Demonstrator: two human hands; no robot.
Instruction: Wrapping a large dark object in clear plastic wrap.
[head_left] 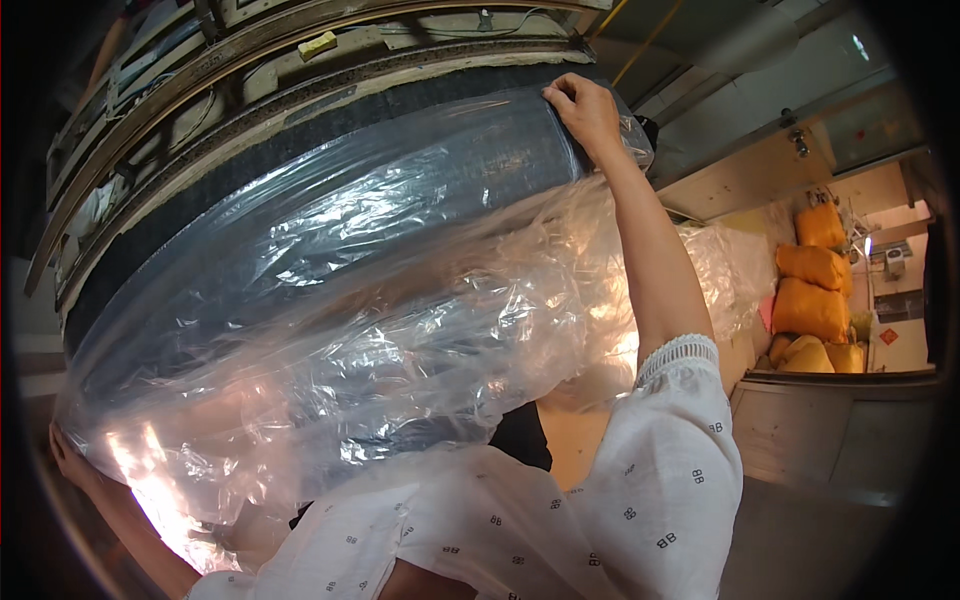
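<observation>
Out at the far right, the right hand (588, 118) has thumb and fingertips pinched together on the far right edge of a clear plastic sheet (380, 290), its grip all but closed. Over at the left rim, the left hand (70, 455) has its fingers curled at the sheet's left edge; it sits so close to the border that how tightly they close, I can't tell.

And between them, what a sheet! It spans most of the view, see-through and glossy, smoother and blue-grey on the far side where it lies over a dark surface (330, 122). Nearer, it's all creases and crumples, sparkling white, with warm peach light at the near left. More pale, rumpled plastic shows beyond the right forearm.

Below, at the near side, a white blouse (650, 460) with small dark prints. Across the far side runs a long metal frame (170, 95), a small yellow block (317, 44) resting on it. Away to the right, orange sacks (812, 305) are piled up.
</observation>
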